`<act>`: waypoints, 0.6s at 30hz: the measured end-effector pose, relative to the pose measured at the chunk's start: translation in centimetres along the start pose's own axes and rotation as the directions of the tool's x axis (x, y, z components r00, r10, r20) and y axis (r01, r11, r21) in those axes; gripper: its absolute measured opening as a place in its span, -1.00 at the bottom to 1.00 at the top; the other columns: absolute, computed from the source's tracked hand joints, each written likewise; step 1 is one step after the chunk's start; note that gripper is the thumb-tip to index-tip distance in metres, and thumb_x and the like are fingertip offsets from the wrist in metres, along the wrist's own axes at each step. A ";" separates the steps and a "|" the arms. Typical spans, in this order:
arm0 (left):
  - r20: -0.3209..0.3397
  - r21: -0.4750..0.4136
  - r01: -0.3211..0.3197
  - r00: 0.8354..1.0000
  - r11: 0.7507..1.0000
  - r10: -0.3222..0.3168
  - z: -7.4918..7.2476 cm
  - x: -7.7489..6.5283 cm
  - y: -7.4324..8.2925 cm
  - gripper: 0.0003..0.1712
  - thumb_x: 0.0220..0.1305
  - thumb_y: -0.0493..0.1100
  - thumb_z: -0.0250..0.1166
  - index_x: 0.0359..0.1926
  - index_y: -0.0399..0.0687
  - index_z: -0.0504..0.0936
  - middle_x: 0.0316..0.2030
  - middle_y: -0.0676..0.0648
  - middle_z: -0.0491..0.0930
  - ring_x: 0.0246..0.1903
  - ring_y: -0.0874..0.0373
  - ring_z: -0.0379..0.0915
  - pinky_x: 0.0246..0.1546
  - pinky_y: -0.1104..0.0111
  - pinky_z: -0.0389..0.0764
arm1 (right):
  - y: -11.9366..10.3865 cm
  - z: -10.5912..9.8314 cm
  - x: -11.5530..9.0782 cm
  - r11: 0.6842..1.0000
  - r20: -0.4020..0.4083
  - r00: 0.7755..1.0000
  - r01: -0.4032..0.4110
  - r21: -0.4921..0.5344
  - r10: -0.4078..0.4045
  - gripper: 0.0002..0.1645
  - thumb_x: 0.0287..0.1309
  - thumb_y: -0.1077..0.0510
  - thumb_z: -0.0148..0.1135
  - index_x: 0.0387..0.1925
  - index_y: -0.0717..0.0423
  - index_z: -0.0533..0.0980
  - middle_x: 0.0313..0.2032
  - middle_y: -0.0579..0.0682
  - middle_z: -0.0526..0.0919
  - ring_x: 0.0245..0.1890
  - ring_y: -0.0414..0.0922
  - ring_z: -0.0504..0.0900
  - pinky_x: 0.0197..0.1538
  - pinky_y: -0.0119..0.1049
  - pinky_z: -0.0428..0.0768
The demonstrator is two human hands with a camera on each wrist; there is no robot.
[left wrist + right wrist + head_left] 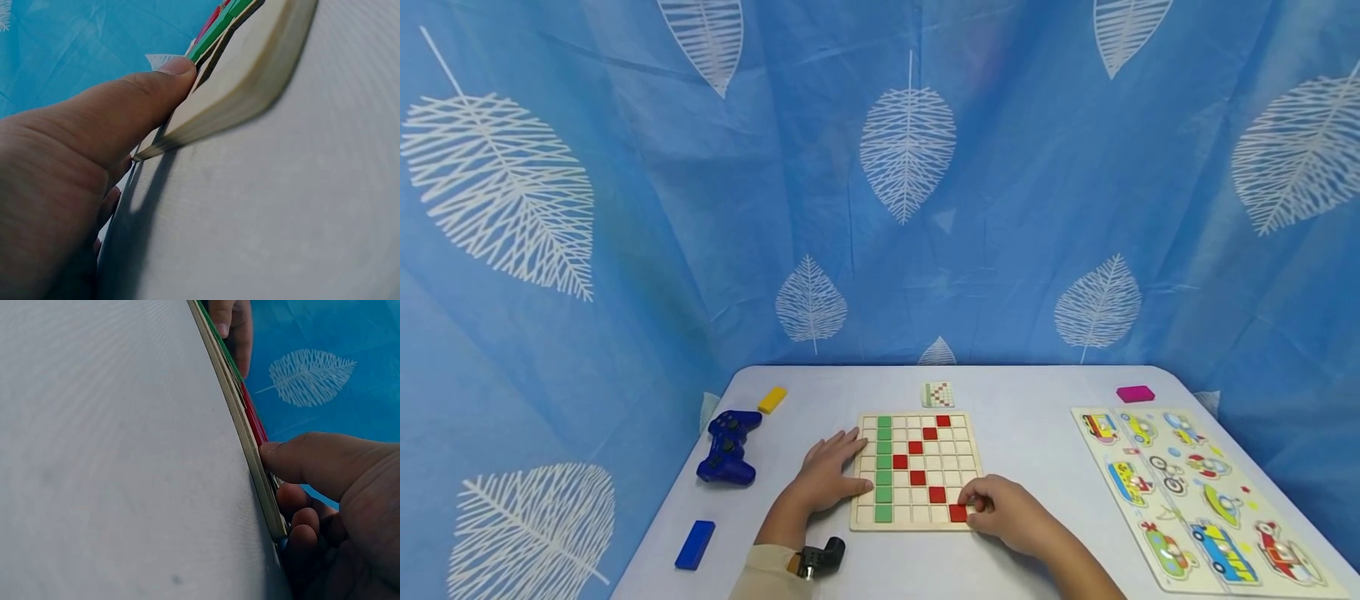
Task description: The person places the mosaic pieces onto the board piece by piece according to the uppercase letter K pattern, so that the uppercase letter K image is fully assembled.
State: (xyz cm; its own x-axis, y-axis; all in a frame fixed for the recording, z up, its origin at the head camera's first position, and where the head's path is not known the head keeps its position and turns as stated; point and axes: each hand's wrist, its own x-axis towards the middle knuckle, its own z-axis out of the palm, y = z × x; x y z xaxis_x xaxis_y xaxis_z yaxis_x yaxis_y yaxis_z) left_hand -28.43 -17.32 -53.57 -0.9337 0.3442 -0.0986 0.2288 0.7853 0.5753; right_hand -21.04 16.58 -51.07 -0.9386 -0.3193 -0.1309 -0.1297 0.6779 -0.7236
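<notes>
A square wooden grid board (925, 526) lies on the table. A column of green tiles (883, 477) fills one line near its left side, and several red tiles (900, 462) form a slanting V to the right. My left hand (829, 471) rests at the board's left edge, fingers extended, the thumb (169, 72) on its rim. At the lower right corner, my right hand (1011, 512) has its thumb and curled fingers at a red tile (957, 513) in the bottom row, pinching it. The thumb (294, 456) touches the tile's edge.
Behind the board lies a small pattern card (937, 394). To the left are a blue game controller (728, 447), a yellow block (772, 400) and a blue block (695, 545). At right are a vehicle puzzle board (1157, 442) and a pink block (1135, 394).
</notes>
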 end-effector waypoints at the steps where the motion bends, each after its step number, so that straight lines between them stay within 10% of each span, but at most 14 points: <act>1: 0.000 0.002 0.000 1.000 1.000 0.000 0.0 0.0 0.0 -0.02 0.20 0.27 0.49 0.57 0.16 0.35 0.64 0.02 0.12 0.66 -0.09 -0.13 0.63 -0.18 -0.18 | 0.0 0.0 0.0 1.000 0.000 1.000 0.000 -0.004 0.000 -0.80 0.15 0.20 0.49 -0.25 -0.15 0.65 -0.36 -0.14 0.53 -0.33 -0.18 0.46 -0.30 -0.35 0.39; 18: 0.005 -0.009 -0.020 1.000 1.000 0.020 0.0 0.3 0.1 -0.02 0.21 0.27 0.48 0.57 0.14 0.36 0.64 -0.01 0.12 0.66 -0.12 -0.12 0.62 -0.21 -0.18 | 0.1 -0.9 -0.1 0.999 0.029 0.999 0.017 0.047 -0.018 -0.76 0.22 0.11 0.48 -0.08 -0.09 0.67 -0.32 -0.11 0.56 -0.34 -0.18 0.48 -0.34 -0.35 0.45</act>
State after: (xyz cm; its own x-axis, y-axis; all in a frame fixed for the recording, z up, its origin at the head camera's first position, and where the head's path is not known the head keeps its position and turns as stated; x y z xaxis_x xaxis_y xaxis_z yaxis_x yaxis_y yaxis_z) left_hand -28.67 -17.21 -53.52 -0.9274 0.3628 -0.0911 0.2452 0.7734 0.5846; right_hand -21.23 17.30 -50.47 -0.9263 -0.3508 -0.1374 -0.1302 0.6404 -0.7569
